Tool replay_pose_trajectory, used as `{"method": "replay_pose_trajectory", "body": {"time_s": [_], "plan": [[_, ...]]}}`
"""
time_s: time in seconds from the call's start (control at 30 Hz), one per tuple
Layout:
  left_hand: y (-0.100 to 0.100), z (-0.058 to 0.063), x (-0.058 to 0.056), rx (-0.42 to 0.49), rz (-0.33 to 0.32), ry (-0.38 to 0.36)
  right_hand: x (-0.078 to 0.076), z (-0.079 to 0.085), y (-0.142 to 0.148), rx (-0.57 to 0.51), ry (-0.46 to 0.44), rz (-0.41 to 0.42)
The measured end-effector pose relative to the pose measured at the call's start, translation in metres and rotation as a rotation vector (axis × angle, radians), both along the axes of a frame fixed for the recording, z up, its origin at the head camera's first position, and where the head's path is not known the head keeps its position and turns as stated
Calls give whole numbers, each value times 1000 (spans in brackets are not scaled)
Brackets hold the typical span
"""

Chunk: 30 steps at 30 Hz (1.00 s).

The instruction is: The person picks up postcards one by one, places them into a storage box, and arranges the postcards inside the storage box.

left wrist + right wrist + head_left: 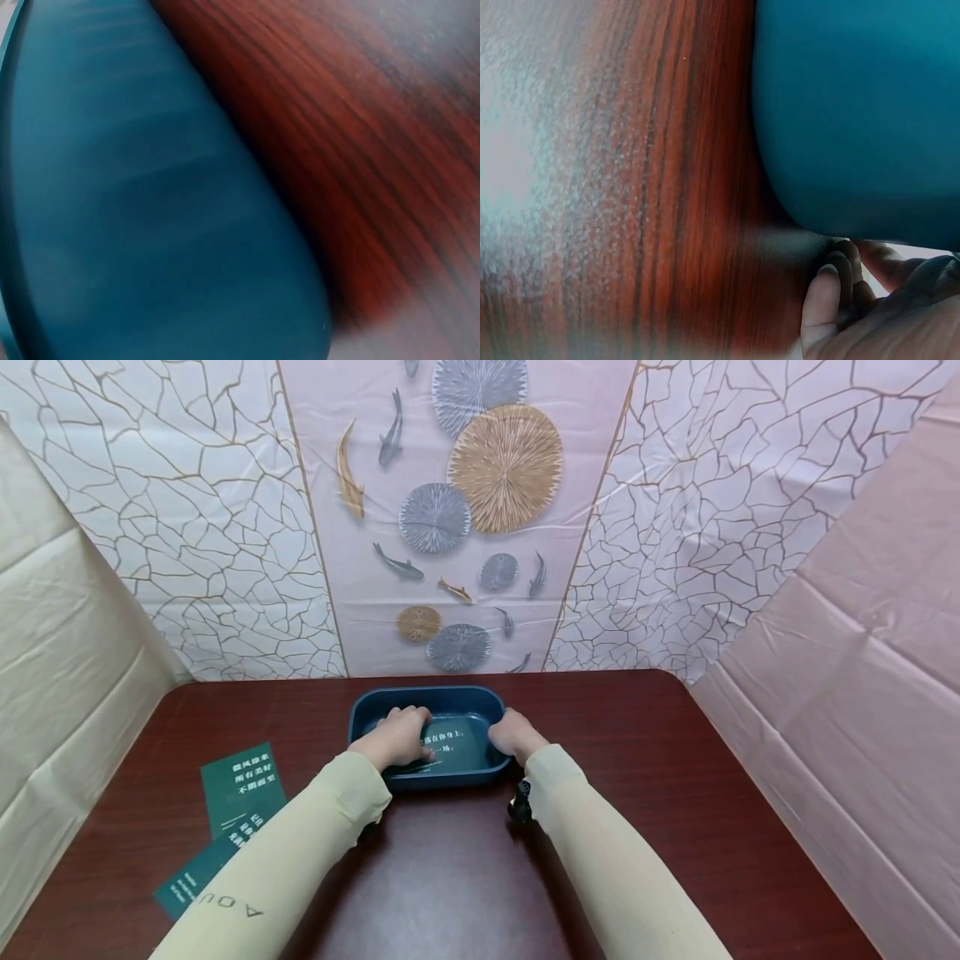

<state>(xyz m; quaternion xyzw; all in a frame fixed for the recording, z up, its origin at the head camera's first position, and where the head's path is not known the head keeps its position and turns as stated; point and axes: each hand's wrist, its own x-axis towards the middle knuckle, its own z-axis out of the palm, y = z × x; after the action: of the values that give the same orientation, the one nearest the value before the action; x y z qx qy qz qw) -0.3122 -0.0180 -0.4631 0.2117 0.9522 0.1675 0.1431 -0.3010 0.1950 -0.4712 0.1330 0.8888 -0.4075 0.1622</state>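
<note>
A dark blue-green plastic tray (450, 693) with rounded corners stands near the far edge of the table. Inside it lies a green card (453, 745) with white writing. My left hand (399, 737) reaches over the near left rim into the tray, thumb and fingers spread apart over the card's left part; its fingertips are partly hidden. At the tray's right end, my right hand (516, 733) grips the rim. The right wrist view shows curled fingers (823, 296) against the outer wall. Only the tray's outside (150, 210) and tabletop appear in the left wrist view.
Two more green cards with white writing lie on the table to the left, a far one (242, 785) and a near one (197, 870) overlapping it, partly behind the left sleeve (300, 852). A patterned cloth (457, 552) hangs behind the dark red table (637, 760).
</note>
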Motion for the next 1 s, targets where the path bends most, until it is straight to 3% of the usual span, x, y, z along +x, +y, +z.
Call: {"method": "replay_pose_trajectory", "body": {"time_s": [0.57,1.0], "plan": [[1,2,4,18,-36,-43,0,-1,0,1,3,-9],[1,-1,5,16,-3,-52,2,0,-1,-6,7,-11]]}}
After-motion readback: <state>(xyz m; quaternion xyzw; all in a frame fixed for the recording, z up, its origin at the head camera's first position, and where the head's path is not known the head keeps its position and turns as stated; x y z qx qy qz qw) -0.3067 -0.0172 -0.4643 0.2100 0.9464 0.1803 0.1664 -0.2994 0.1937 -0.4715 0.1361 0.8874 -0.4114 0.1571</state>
